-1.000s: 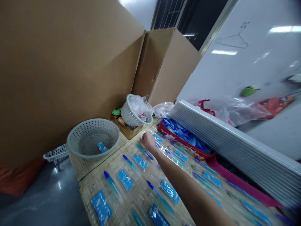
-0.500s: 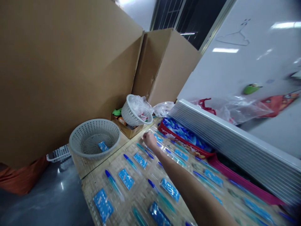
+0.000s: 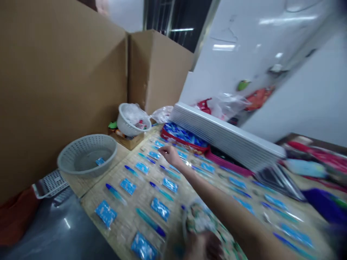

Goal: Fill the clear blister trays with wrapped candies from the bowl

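Note:
My right hand (image 3: pixel 168 153) reaches over the far part of the table, fingers drawn together. Whatever they hold, if anything, is too small to make out. Beneath and around it lie rows of pens with blue caps and turquoise barrels (image 3: pixel 150 220), alternating with small blue patterned packets (image 3: pixel 160 208) in clear plastic. At the bottom edge my left hand (image 3: pixel 197 245) is smeared by motion and partly cut off. It overlaps a pale round bowl (image 3: pixel 185 222) of small green, white and brown pieces (image 3: pixel 199 216). Its grip on the bowl or pieces does not show clearly.
A grey perforated basket (image 3: pixel 65 162) with one blue packet stands at the table's left. Behind are a small white basket (image 3: pixel 126 124) on a carton (image 3: pixel 130 143), a red tray of blue items (image 3: pixel 184 135) and a ridged white panel (image 3: pixel 225 135). Tall cardboard (image 3: pixel 67 72) borders the left.
The view has swung right, and more of the table's right side shows. My left hand and the bowl have come into view at the bottom. My right hand stays stretched over the rows.

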Demonstrator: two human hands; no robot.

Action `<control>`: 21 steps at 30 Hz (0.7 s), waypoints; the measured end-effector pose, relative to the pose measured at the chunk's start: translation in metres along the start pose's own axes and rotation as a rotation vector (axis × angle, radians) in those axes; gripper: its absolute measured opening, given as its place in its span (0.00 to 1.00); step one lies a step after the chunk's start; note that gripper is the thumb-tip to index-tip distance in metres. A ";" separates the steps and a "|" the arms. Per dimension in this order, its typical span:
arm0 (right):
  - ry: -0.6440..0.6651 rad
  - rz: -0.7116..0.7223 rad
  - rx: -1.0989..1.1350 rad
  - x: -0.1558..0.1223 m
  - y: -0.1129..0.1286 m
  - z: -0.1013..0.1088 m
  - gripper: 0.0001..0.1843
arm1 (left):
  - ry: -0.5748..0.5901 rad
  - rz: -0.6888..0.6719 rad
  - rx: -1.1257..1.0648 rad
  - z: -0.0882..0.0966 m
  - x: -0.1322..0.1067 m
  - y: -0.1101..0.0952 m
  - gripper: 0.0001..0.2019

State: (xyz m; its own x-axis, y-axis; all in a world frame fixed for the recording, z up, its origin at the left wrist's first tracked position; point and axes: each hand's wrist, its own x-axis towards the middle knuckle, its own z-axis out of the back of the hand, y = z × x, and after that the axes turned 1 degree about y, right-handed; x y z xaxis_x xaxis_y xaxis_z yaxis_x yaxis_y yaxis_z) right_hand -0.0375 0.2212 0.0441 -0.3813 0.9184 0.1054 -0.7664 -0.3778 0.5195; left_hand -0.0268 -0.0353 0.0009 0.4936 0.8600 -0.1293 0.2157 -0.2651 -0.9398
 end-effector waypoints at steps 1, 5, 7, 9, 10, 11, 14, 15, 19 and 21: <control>-0.008 -0.025 0.027 -0.024 -0.011 0.014 0.15 | -0.039 0.013 -0.008 -0.002 -0.002 -0.001 0.13; -0.033 -0.090 0.198 -0.141 -0.054 0.062 0.12 | -0.381 -0.031 -0.147 -0.007 -0.003 -0.009 0.14; -0.009 -0.128 0.207 -0.198 -0.070 0.076 0.10 | -0.443 -0.076 -0.263 -0.005 0.001 -0.014 0.14; 0.048 -0.180 0.142 -0.245 -0.081 0.082 0.08 | -0.456 -0.116 -0.275 -0.002 0.005 -0.017 0.15; 0.072 -0.201 0.114 -0.264 -0.084 0.083 0.08 | -0.448 -0.133 -0.240 0.000 0.007 -0.018 0.14; 0.088 -0.216 0.094 -0.279 -0.086 0.082 0.08 | -0.432 -0.147 -0.171 0.002 0.009 -0.018 0.14; 0.097 -0.191 0.034 -0.304 -0.083 0.071 0.11 | -0.332 -0.155 0.259 0.008 0.014 -0.017 0.09; 0.092 -0.158 0.002 -0.307 -0.080 0.067 0.13 | -0.282 -0.153 0.463 0.010 0.016 -0.017 0.08; 0.126 -0.037 -0.169 -0.307 -0.066 0.054 0.15 | -0.086 -0.176 1.169 0.014 0.019 -0.018 0.13; 0.163 -0.021 -0.244 -0.305 -0.062 0.050 0.13 | -0.005 -0.183 1.334 0.013 0.019 -0.020 0.16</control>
State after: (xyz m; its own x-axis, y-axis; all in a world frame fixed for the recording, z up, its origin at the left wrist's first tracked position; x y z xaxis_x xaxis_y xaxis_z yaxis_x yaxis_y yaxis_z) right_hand 0.1523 -0.0298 0.0226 -0.4271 0.9027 -0.0516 -0.8691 -0.3941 0.2990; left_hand -0.0323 -0.0078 0.0128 0.5423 0.8396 0.0319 -0.7021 0.4736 -0.5318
